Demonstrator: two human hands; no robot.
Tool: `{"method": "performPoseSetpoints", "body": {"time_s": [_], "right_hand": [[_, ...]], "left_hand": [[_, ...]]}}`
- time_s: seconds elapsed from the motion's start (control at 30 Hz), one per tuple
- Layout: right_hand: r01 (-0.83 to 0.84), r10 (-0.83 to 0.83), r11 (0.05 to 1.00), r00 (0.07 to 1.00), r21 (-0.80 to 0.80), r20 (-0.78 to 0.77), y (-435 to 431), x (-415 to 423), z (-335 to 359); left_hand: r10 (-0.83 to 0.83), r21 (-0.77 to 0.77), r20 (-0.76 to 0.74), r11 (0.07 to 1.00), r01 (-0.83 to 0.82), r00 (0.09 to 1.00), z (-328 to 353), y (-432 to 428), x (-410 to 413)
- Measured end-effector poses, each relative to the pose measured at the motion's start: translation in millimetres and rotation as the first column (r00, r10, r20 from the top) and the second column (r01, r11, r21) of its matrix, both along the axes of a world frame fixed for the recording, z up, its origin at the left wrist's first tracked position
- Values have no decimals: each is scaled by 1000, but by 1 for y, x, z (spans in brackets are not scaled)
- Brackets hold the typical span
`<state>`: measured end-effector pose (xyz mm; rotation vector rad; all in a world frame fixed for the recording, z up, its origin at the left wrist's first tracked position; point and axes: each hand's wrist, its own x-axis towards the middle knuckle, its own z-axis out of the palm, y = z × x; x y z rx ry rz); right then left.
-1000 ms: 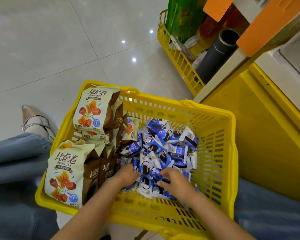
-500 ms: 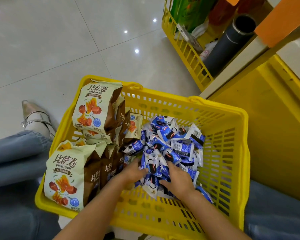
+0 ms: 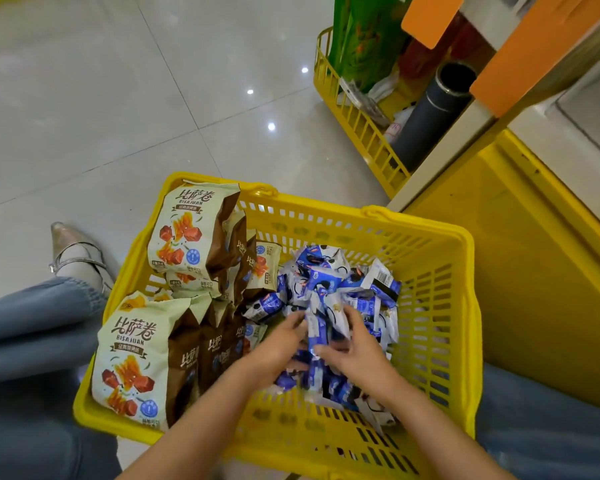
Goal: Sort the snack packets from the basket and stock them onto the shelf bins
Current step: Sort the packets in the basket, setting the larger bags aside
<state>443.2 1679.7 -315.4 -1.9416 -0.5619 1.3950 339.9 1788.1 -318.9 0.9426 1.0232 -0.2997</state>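
Both hands are closed on a bunch of small blue packets [image 3: 317,327] at centre frame. Ur left hand [image 3: 278,344] curls in from the left, right hand [image 3: 359,351] from the right w/ thumb pinching a wrapper. The rest of them lie just above, in the right half of the yellow basket [image 3: 378,216]. They look light, crinkly & slick, so prob. slip out of a loose scoop; squeeze from both sides, palms under. Contents likely brittle, don't crush. Big snack bags [image 3: 187,233] stand along the basket's left side: puffy, light, take by the top seam. Yellow bin [image 3: 354,126] sits upper right.
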Motion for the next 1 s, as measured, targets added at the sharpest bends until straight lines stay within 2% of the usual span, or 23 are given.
{"method": "performPoseSetpoints", "body": {"time_s": [0.07,0.13,0.2,0.27,0.33,0.37,0.43,0.53,0.6,0.67,0.8,0.87,0.93,1.0], "right_hand": [[122,-123,989,992,87,9,6,11,13],[181,-197,973,974,144,107,13,26,26],[193,-219,974,940,121,262,17,40,33],[179,-165,984,890,7,425,12,45,32],[135,-82,988,872,-76,482,-1,41,27],[70,-9,991,878,-110,479,-10,38,23],[-145,242,959,863,-242,443,-27,32,16],[-415,551,782,809,-464,205,-45,30,5],[-501,642,676,761,-541,98,-50,27,0],[-545,695,604,717,-582,50,-52,26,-2],[-591,718,577,696,-564,5,-48,30,-1],[-596,724,591,689,-544,32,-46,29,-2],[-576,686,643,726,-505,46,-47,26,-5],[-568,677,664,732,-486,70,-47,23,-5]], "left_hand": [[86,-25,115,996,-83,990,9,-2,16],[108,44,157,992,-117,982,18,0,37],[-25,268,146,963,-15,989,26,6,55],[-186,494,68,860,129,980,25,12,54],[-278,569,-24,786,242,960,18,19,38],[-310,544,-61,787,292,949,13,23,26],[-425,477,-152,760,442,893,0,30,-1],[-655,378,-351,555,741,669,-19,30,-31],[-731,270,-374,504,820,572,-29,22,-41],[-771,206,-357,485,850,527,-39,14,-44],[-776,230,-458,369,901,435,-45,11,-43],[-777,243,-499,301,922,385,-44,12,-42],[-777,267,-515,255,929,361,-42,12,-41],[-773,284,-512,260,923,376,-40,13,-40]]}}
